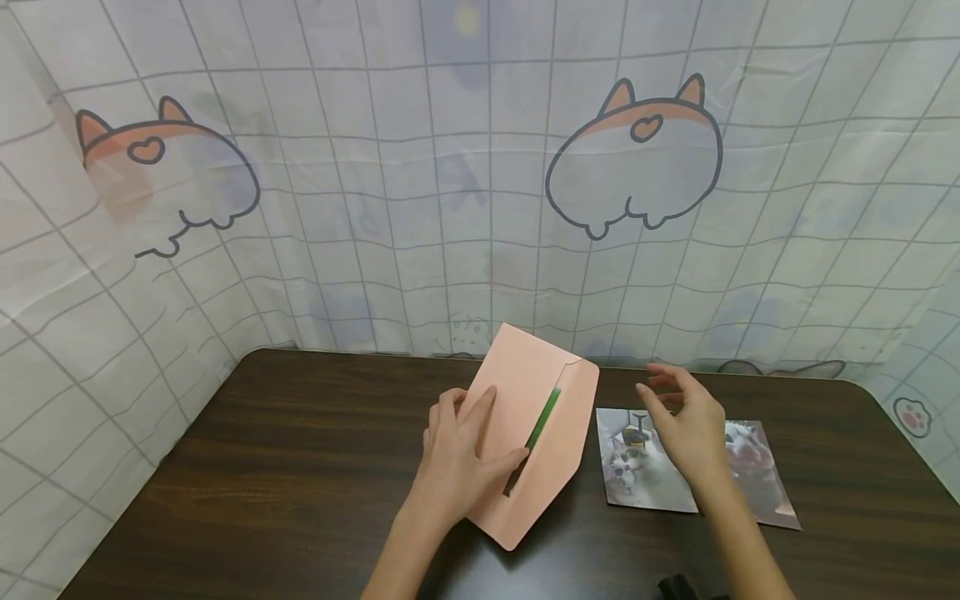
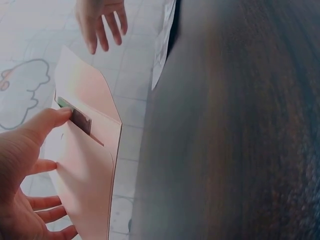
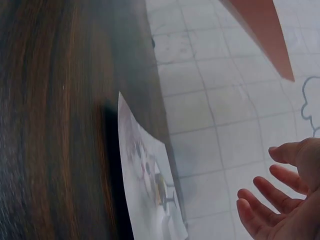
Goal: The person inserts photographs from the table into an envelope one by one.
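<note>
Holding a pink envelope, the left hand spreads wide.

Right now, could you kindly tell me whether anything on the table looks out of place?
The printed paper near the right hand doesn't seem to lie flat: one edge appears lifted off the table, with dark shadow beside it.

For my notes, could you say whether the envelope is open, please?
The pink envelope is open: its unfolded flap exposes the partly green insert.
</note>
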Demonstrator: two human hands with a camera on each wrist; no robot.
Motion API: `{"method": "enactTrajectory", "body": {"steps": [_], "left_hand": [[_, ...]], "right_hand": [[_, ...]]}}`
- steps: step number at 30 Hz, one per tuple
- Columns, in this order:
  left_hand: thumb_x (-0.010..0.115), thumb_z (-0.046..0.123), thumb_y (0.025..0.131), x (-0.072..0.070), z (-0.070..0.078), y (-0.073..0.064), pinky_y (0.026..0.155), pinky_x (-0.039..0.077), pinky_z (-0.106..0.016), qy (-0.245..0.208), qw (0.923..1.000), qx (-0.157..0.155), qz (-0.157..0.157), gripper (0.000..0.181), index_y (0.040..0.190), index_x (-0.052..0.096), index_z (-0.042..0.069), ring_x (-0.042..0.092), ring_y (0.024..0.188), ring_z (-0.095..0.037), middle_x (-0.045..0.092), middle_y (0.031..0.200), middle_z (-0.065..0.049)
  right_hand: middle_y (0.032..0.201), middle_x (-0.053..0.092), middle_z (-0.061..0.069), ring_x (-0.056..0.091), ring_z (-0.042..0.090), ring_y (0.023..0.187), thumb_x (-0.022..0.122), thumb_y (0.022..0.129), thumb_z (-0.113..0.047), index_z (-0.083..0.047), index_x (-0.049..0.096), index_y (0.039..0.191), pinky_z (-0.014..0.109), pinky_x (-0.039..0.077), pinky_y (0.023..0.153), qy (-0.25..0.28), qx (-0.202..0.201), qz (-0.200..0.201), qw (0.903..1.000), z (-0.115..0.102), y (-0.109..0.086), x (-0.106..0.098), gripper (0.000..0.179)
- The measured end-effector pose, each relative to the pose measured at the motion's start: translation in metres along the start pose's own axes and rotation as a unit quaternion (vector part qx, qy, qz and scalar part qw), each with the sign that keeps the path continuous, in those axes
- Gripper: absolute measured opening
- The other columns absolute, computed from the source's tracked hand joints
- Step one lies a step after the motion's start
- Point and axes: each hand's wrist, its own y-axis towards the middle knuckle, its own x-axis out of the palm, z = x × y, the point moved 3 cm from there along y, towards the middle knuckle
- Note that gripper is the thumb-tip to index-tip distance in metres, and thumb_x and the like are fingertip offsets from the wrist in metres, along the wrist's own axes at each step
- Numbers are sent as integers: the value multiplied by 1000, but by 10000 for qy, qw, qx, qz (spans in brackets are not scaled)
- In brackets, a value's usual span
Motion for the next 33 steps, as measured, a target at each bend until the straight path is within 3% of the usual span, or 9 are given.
{"method": "enactTrajectory", "body": {"steps": [4, 7, 11, 24, 33], "left_hand": [[87, 39, 83, -1, 0, 0, 102, 40, -60, -131, 9999, -77, -41, 79, 152, 57, 12, 40, 134, -36, 44, 143, -17], [87, 39, 83, -2, 0, 0, 102, 40, -60, -148, 9998, -83, -42, 79, 152, 58, 12, 41, 133, -36, 44, 142, -17], [87, 39, 83, -2, 0, 0, 102, 40, -61, -153, 9998, -72, -36, 79, 151, 58, 12, 42, 132, -37, 45, 142, -17], [87, 38, 82, -3, 1, 0, 106, 38, -62, -219, 9994, -215, -138, 80, 152, 58, 12, 40, 135, -36, 45, 144, -17], [87, 38, 82, -3, 1, 1, 103, 40, -60, -126, 9996, -218, -135, 78, 151, 59, 13, 42, 132, -37, 45, 142, -16]], "right_hand": [[119, 71, 26, 73, 46, 99, 71, 101, -11, 2, 66, 133, 17, 49, 73, -95, 64, -110, 9999, 6, 1, -3, 34], [120, 70, 29, 72, 47, 100, 70, 101, -11, 3, 64, 134, 35, 59, 77, -155, 98, -230, 9996, 11, 2, -4, 37], [122, 68, 31, 71, 50, 101, 70, 101, -11, 6, 61, 135, 58, 59, 82, -207, 131, -346, 9991, 17, 2, -4, 39], [129, 65, 35, 67, 52, 108, 68, 103, -15, 6, 59, 138, 60, 56, 86, -400, 520, -591, 9961, 34, 3, -6, 42], [137, 60, 36, 63, 54, 118, 65, 106, -21, 7, 53, 144, 59, 57, 88, -467, 778, -1005, 9908, 44, 4, -4, 49]]}}
